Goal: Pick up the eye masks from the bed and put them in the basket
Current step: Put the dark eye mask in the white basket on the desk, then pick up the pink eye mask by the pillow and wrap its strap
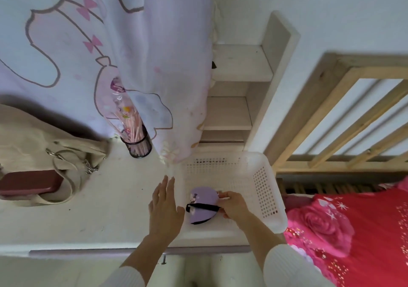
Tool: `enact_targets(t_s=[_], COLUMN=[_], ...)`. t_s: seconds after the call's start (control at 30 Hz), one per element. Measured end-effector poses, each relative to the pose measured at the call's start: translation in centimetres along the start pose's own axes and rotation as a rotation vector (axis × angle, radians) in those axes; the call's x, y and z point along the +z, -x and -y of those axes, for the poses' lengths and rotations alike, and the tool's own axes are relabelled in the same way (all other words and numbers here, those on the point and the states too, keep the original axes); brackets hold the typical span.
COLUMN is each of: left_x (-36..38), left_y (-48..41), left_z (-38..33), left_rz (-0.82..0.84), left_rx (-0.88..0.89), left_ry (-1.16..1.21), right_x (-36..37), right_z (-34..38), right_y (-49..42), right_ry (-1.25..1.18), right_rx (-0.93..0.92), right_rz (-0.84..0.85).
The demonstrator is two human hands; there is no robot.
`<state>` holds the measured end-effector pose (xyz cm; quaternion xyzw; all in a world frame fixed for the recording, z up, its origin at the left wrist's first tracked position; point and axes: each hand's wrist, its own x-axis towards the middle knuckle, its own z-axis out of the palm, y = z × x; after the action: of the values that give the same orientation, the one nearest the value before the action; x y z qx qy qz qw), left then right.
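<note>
I take the white perforated basket (268,189) as my landmark; it sits on a pale desk surface (99,216), its near rim toward me. Inside the basket, over its floor near the left wall, I see a folded lilac eye mask (202,205) with a black strap (203,207) running across it. My right hand (234,205) reaches into the basket from the near side, fingers pinched closed on the right edge of the eye mask and the strap end. I cannot tell whether the mask rests on the basket floor or hangs just above it. My left hand (165,209) lies just outside the basket's left wall, palm down, fingers spread and straight, gripping nothing; its thumb is close to the strap's left end, and I cannot tell whether they touch.

To the right of the basket lies bedding in red with a pink rose print (353,231), and beyond that a wooden slatted bed frame (344,118). Behind the basket hangs a pale printed curtain (154,54). Left of the basket and farther back stands a dark mesh cup of pink sticks (139,140). Well left of the basket lie a beige bag (44,140) and a dark red case (31,185).
</note>
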<state>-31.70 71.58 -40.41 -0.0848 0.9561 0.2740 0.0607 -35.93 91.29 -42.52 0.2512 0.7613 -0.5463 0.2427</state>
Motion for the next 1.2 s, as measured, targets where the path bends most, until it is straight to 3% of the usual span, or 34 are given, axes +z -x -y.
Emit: enact_targets(t_s=[0.13, 0.23, 0.43, 0.53, 0.73, 0.9, 1.2], left_x=[-0.6, -0.9, 4.6, 9.7, 20.9, 29.8, 44.6], left_y=[-1.2, -3.2, -3.3, -0.3, 6.9, 12.7, 16.3], left_z=[-1.3, -5.3, -18.1, -25.1, -35.8, -45.4, -58.4], left_rz=[0.003, 0.013, 0.125, 0.201, 0.467, 0.684, 0.800], left_rx=[0.117, 0.308, 0.601, 0.810, 1.070, 1.091, 1.175], left_ry=[-0.105, -0.112, -0.051, -0.056, -0.235, -0.361, -0.497], right_x=[-1.9, -4.8, -14.8, -21.2, -32.5, -42.6, -57.3], right_z=[1.1, 1.9, -0.9, -6.1, -18.6, -27.9, -40.5], right_y=[0.5, 1.7, 7.1, 10.5, 15.4, 17.4, 16.0], right_ry=[0.171, 0.072, 0.004, -0.033, -0.147, -0.279, -0.405], right_rx=[-0.078, -0.133, -0.251, -0.145, 0.140, 0.285, 0.497], right_rz=[-0.006, -0.080, -0.451, -0.637, -0.811, -0.902, -0.946])
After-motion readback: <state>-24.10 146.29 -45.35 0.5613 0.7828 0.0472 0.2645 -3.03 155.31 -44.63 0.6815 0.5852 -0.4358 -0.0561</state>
